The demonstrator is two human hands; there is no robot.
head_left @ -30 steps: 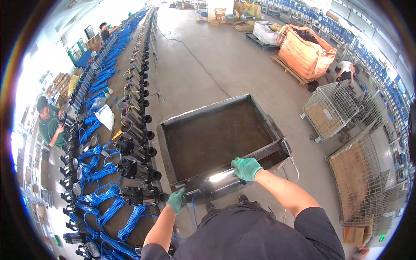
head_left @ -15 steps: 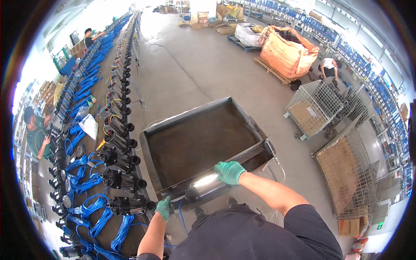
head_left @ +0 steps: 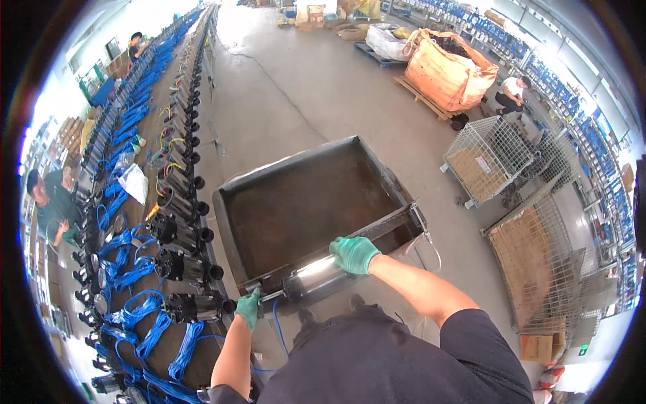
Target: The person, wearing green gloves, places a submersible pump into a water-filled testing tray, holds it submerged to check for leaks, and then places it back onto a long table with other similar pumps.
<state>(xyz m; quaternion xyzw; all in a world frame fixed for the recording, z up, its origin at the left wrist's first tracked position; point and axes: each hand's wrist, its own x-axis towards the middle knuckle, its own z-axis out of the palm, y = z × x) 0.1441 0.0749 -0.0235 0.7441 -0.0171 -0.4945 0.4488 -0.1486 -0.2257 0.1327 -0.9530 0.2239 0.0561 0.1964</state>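
A shiny metal cylinder with a black end (head_left: 316,277), like a pump motor body, lies along the near side of a dark rectangular tank (head_left: 232,236). My right hand (head_left: 354,256), in a green glove, is wrapped over the cylinder's right end. At the tank's near left corner my gloved left hand (head_left: 247,308) is closed beside the thin shaft at the cylinder's left end; its fingers hide what they grip. Brown, murky liquid appears to fill the tank. A blue hose (head_left: 279,330) hangs below the cylinder. On the tank's right end sits a small metal fitting (head_left: 418,217).
To my left runs a long bench with rows of black-ended pump motors (head_left: 195,306) and coiled blue cables (head_left: 155,333). Two people work beyond it. Wire cages (head_left: 488,161) and an orange bulk bag (head_left: 447,74) on a pallet stand at the right, a person crouching nearby.
The view has shifted slightly. My hands keep their places on the cylinder and at the tank corner. The crouching person at the right has raised their head.
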